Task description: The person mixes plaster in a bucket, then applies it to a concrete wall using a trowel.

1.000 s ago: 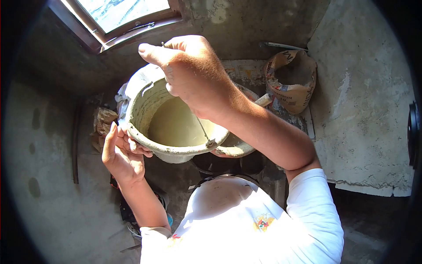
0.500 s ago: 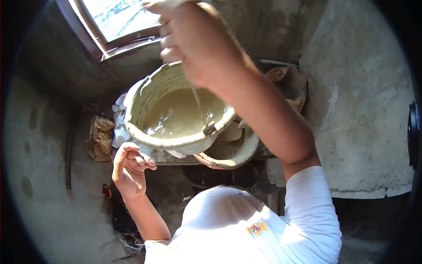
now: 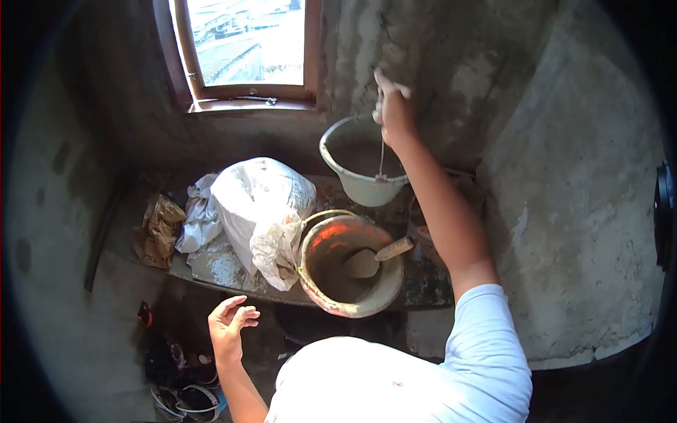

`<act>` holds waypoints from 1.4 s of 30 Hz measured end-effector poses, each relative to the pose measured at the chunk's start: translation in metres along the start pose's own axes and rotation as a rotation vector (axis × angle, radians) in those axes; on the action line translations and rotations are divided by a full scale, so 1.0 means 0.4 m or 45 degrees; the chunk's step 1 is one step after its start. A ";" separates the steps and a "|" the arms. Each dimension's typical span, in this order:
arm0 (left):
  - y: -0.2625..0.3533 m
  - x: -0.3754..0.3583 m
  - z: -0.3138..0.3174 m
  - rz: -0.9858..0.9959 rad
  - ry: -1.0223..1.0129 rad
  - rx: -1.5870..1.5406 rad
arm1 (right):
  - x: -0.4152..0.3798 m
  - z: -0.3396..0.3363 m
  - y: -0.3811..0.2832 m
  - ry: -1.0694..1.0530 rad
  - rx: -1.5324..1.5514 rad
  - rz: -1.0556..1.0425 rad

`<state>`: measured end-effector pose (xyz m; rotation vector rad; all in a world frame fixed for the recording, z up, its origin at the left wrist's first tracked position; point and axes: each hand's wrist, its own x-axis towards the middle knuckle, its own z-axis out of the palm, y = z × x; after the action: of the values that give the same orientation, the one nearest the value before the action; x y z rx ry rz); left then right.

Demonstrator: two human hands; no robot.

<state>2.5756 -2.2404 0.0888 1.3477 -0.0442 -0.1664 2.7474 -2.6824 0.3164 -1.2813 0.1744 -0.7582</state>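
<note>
My right hand (image 3: 396,113) reaches far forward, closed around the thin wire handle of a pale grey-green bucket (image 3: 370,189). The bucket hangs close to the back wall, above the far side of the ledge, and its inside looks dark. Nearer to me stands a second bucket (image 3: 352,309), orange inside with a mortar-crusted rim. A trowel (image 3: 363,264) with a wooden handle rests in it. My left hand (image 3: 229,326) is in the air in front of the ledge, fingers loosely bent and apart, holding nothing.
A bulging white sack (image 3: 261,187) sits left of the orange bucket on the ledge (image 3: 218,271). Further left lies a crumpled brown paper bag (image 3: 161,229). The window sill (image 3: 254,106) holds a small slim object. Several items lie on the floor at lower left.
My right hand has carried the pale bucket away from me, toward the back wall, uncovering the white sack and the orange bucket. My left hand has dropped lower, still empty.
</note>
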 end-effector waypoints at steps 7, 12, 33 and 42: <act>-0.055 -0.054 -0.028 -0.150 0.239 -0.046 | 0.178 -0.239 0.354 0.213 -0.671 -0.162; -0.040 -0.076 -0.004 -0.071 0.255 -0.052 | 0.138 -0.363 0.495 0.184 -0.793 0.030; -0.202 0.098 0.275 -0.654 -1.339 -1.453 | -0.778 -0.476 0.175 0.007 -0.965 0.036; -0.180 0.158 0.312 -0.770 -1.246 -0.603 | -0.911 -0.428 0.190 -0.209 -1.325 -0.098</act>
<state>2.6155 -2.3853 0.0426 0.6684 -0.3944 -1.2572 2.4166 -2.5951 0.0905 -2.3363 0.4197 -0.6246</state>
